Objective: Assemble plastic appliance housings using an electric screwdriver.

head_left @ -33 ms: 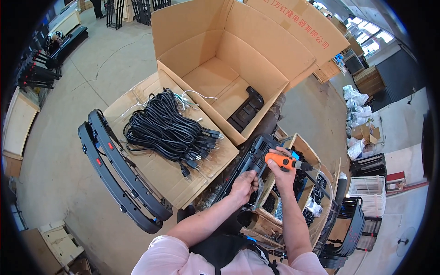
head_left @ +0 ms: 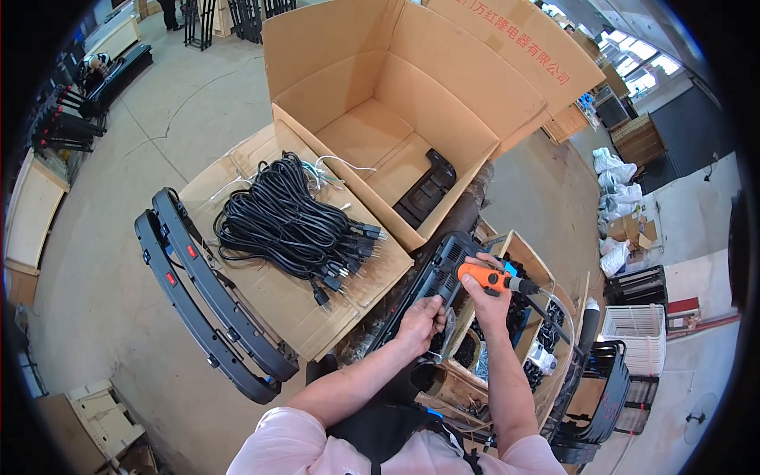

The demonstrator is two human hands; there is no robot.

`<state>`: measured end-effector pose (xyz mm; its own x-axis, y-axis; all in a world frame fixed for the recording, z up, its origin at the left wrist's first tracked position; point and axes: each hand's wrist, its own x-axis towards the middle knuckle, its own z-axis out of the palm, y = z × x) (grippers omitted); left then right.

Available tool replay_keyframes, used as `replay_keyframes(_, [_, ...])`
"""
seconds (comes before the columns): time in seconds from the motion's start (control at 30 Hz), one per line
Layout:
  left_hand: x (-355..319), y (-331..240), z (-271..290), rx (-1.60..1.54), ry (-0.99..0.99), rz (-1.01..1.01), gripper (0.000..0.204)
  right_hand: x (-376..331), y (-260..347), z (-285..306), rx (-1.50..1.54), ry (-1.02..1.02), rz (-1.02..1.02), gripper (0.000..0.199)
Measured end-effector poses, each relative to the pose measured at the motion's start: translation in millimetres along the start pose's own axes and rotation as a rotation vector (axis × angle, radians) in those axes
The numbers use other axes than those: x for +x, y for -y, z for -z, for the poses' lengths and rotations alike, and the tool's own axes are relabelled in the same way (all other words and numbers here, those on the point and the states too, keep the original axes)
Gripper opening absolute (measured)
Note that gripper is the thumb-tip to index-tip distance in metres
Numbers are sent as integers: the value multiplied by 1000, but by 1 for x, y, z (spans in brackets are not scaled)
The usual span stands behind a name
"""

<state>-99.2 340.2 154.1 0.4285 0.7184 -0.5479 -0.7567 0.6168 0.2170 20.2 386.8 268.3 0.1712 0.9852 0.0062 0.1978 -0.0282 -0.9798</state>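
Note:
My right hand (head_left: 488, 305) grips an orange powered screwdriver (head_left: 480, 276), its tip pointing at the upper end of a long black vented panel (head_left: 438, 277) in front of me. My left hand (head_left: 419, 321) holds the panel's lower part steady. The panel leans against the corner of a large open cardboard box (head_left: 475, 103), which has one black bracket (head_left: 427, 190) lying inside. A thin hose or cable runs from the screwdriver's rear towards the right.
A bundle of black power cords (head_left: 285, 226) lies on the box's flattened flap. Two long curved black housings (head_left: 210, 301) rest on the floor at the left. A small carton of black parts (head_left: 529, 317) stands by my right hand. A white crate (head_left: 637, 328) is at the right.

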Motion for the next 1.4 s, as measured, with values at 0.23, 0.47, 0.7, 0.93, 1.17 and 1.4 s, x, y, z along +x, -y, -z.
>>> replay_keyframes(0.23, [-24,2,12,88,42,50,20,12,-5,-3,-94,42,85,49])
replay_keyframes(0.47, [-53,8,28,77,86,126,26,29,-8,-18,-110,106,86,33])
replay_keyframes(0.7, [-64,13,32,-5,-9,128,30,25,-2,-12,-78,99,-26,49])
replay_keyframes(0.93, [-67,1,42,-156,-23,112,30,-85,38,17,95,119,48,56])
replay_keyframes(1.17, [-69,8,43,-259,20,91,30,-141,21,22,128,103,-2,57])
replay_keyframes(1.4, [-78,13,54,-262,141,120,29,-151,21,28,147,117,-7,57])
